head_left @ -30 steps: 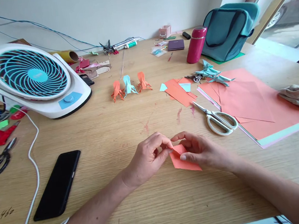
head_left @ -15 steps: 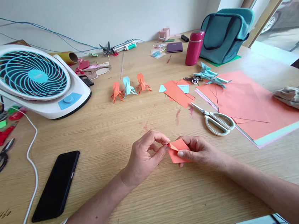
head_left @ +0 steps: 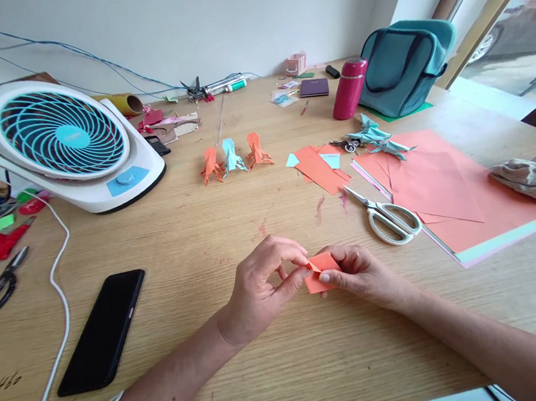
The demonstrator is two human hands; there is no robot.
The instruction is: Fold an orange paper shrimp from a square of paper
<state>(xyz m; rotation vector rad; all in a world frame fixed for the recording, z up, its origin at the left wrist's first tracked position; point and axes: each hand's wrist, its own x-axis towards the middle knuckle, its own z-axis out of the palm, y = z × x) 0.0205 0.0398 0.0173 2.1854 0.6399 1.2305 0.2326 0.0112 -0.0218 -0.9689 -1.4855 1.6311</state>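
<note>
A small folded piece of orange paper [head_left: 322,276] is held just above the wooden table, between both hands. My right hand [head_left: 359,272] grips its right side, thumb pressed on top and fingers behind. With thumb and forefinger, my left hand [head_left: 264,284] pinches the raised flap at the paper's left corner. Beyond the hands stand several-legged origami figures: one orange figure [head_left: 210,165] on the left, a light blue figure [head_left: 232,155] in the middle and another orange figure [head_left: 256,149] on the right. White-handled scissors [head_left: 389,218] lie to the right of my hands.
Orange paper sheets [head_left: 469,205] and cut orange pieces [head_left: 319,168] lie at right, with blue folded figures [head_left: 376,135] beside them. A white fan [head_left: 70,144] and black phone [head_left: 102,333] are at left. A red bottle [head_left: 351,90] and teal bag [head_left: 402,68] stand behind.
My left fingers have shifted slightly right and inward with the pinched corner, so the flap leans further over the orange paper. My right hand keeps its hold.
</note>
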